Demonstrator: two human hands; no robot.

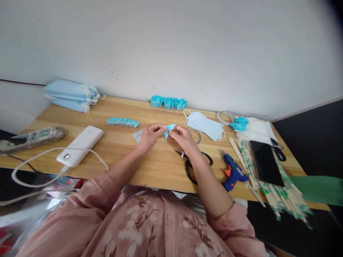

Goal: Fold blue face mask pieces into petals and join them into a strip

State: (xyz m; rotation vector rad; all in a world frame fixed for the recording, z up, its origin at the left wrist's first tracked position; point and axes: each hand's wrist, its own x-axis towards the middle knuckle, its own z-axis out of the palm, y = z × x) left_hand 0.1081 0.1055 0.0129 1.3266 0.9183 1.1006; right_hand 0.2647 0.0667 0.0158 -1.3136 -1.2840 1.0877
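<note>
A small folded piece of light-blue mask fabric is pinched between both hands above the middle of the table. My left hand grips its left edge, and my right hand has its right edge between thumb and fingers. Under my left hand lies a pale whitish scrap. Partly behind my right hand is a roll of tape. Black-handled scissors rest beneath my right forearm, which hides part of them. To the left sits a gathered blue strip of folded pieces.
Stacked blue masks, a power strip and a cabled white power bank stand left. Blue fabric flowers line the wall. Rightward are a flat mask, a glue gun, wrapped chopsticks and a phone.
</note>
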